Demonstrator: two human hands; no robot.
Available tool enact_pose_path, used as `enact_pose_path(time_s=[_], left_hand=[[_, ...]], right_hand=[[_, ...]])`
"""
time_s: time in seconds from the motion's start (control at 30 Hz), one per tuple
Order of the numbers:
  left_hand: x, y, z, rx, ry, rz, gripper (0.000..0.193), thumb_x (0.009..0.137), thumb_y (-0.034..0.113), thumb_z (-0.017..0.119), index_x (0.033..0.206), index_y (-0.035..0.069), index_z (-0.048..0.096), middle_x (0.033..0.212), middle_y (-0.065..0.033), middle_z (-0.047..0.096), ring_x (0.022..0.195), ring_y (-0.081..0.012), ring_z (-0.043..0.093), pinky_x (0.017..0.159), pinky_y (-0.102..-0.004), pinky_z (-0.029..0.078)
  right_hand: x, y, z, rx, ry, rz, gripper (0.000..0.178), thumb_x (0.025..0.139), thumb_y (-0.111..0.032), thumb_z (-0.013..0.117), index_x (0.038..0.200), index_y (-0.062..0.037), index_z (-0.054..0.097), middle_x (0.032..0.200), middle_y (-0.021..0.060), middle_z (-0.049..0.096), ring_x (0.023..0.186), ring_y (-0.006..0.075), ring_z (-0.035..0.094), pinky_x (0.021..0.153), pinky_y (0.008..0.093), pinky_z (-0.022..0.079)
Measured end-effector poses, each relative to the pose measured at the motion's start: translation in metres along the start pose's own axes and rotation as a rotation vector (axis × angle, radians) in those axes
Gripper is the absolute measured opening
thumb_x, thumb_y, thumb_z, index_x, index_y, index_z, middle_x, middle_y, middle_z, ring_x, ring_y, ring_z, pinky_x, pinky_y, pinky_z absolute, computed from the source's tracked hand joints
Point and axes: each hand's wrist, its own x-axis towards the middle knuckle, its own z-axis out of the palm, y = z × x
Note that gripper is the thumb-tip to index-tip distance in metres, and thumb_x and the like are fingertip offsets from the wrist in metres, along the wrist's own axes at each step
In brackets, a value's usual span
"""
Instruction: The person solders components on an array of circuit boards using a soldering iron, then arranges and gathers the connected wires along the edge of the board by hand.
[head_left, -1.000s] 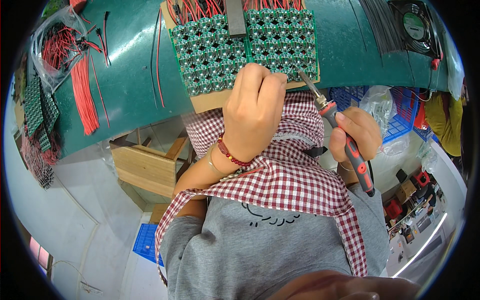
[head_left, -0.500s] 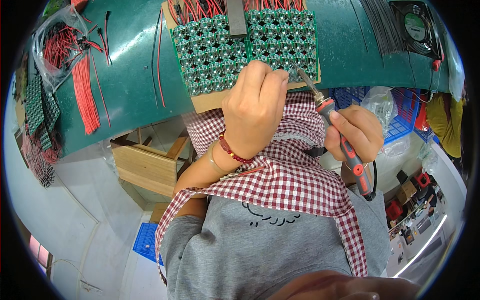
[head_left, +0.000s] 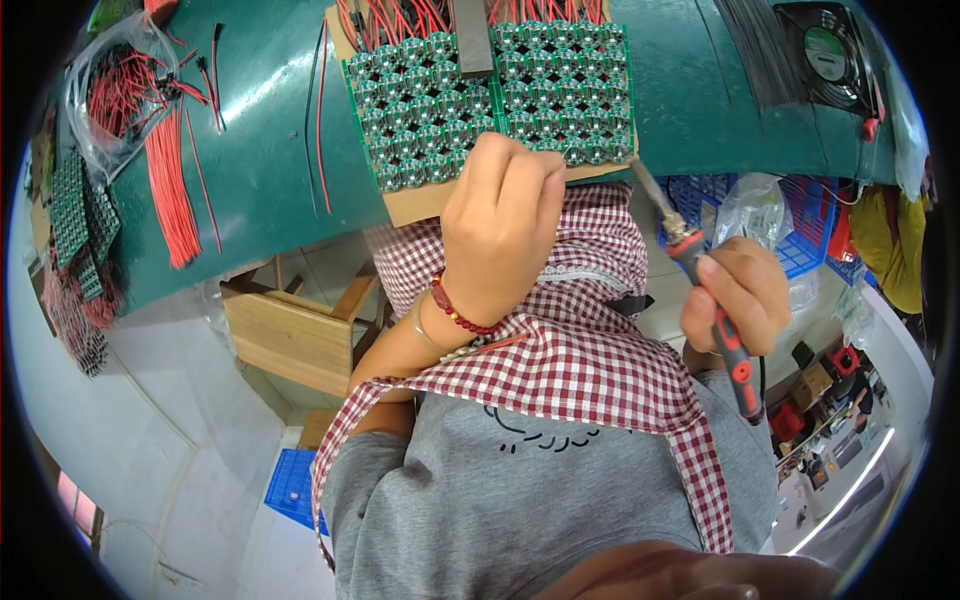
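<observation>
My right hand (head_left: 742, 293) grips a soldering iron (head_left: 737, 368) with a grey and red handle. Its metal tip points up and left, close to the lower right corner of the green circuit boards (head_left: 565, 92). Over the boards' lower edge, my left hand (head_left: 500, 220) is closed in a pinch; what its fingertips hold is too thin or hidden to name. The two board panels lie side by side on brown cardboard (head_left: 412, 206), with red wires (head_left: 400, 18) along their far edge. A dark metal bar (head_left: 473, 40) rests across their middle.
On the green table (head_left: 270, 150) lie a bundle of red wires (head_left: 168, 190), a plastic bag of wires (head_left: 120, 95) and more boards at left. Black wires (head_left: 762, 50) and a fan (head_left: 832, 55) are at right. A wooden stool (head_left: 290, 335) and blue basket (head_left: 800, 245) stand below.
My right hand has drawn the soldering iron right and toward me, so its tip has left the boards' lower right part. My left hand has shifted slightly left and nearer.
</observation>
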Motion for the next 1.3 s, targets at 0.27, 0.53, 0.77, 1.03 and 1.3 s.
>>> enact_pose_path(time_s=[0.27, 0.53, 0.77, 1.03, 1.3], left_hand=[[-0.012, 0.011, -0.006, -0.002, -0.106, -0.113, 0.012, 0.082, -0.009, 0.065, 0.090, -0.002, 0.060, 0.086, -0.0112, 0.052, 0.068, -0.0206, 0.052, 0.055, -0.0283, 0.042], [-0.024, 0.007, -0.013, 0.008, -0.188, -0.056, 0.007, 0.083, -0.005, 0.068, 0.089, -0.002, 0.064, 0.088, -0.0064, 0.049, 0.063, -0.0131, 0.047, 0.054, -0.0254, 0.039], [-0.022, 0.020, -0.020, 0.048, -0.132, -0.221, 0.012, 0.082, -0.002, 0.071, 0.084, 0.000, 0.059, 0.081, -0.0070, 0.052, 0.065, -0.0166, 0.049, 0.055, -0.0294, 0.039], [-0.033, 0.021, -0.023, 0.060, -0.087, -0.182, 0.010, 0.080, -0.002, 0.069, 0.083, 0.004, 0.062, 0.084, -0.0047, 0.050, 0.063, -0.0127, 0.040, 0.053, -0.0273, 0.033], [-0.021, 0.011, -0.015, -0.065, -0.127, -0.141, 0.011, 0.081, -0.007, 0.067, 0.085, 0.000, 0.059, 0.080, -0.0070, 0.052, 0.062, -0.0164, 0.048, 0.053, -0.0290, 0.040]], right_hand=[[-0.028, 0.095, -0.095, 0.217, 1.239, 0.357, 0.020, 0.092, -0.014, 0.054, 0.091, 0.0048, 0.059, 0.082, 0.0137, 0.062, 0.063, 0.0166, 0.054, 0.050, 0.0262, 0.042], [-0.073, 0.362, -0.239, 0.778, 1.414, 0.861, 0.017, 0.092, -0.015, 0.057, 0.092, 0.0022, 0.056, 0.068, 0.0144, 0.063, 0.051, 0.0175, 0.056, 0.042, 0.0258, 0.040], [-0.043, 0.425, -0.249, 0.750, 1.435, 0.991, 0.019, 0.095, -0.015, 0.057, 0.103, 0.0024, 0.054, 0.073, 0.0174, 0.064, 0.054, 0.0194, 0.059, 0.043, 0.0266, 0.046], [-0.041, 0.360, -0.254, 0.387, 1.322, 1.011, 0.018, 0.088, -0.010, 0.069, 0.095, 0.0035, 0.060, 0.070, 0.0184, 0.067, 0.044, 0.0167, 0.057, 0.038, 0.0275, 0.044], [-0.015, 0.108, -0.148, 0.400, 0.825, 0.515, 0.027, 0.093, -0.018, 0.060, 0.104, 0.0062, 0.064, 0.083, 0.0139, 0.065, 0.057, 0.0148, 0.054, 0.054, 0.0229, 0.042]])
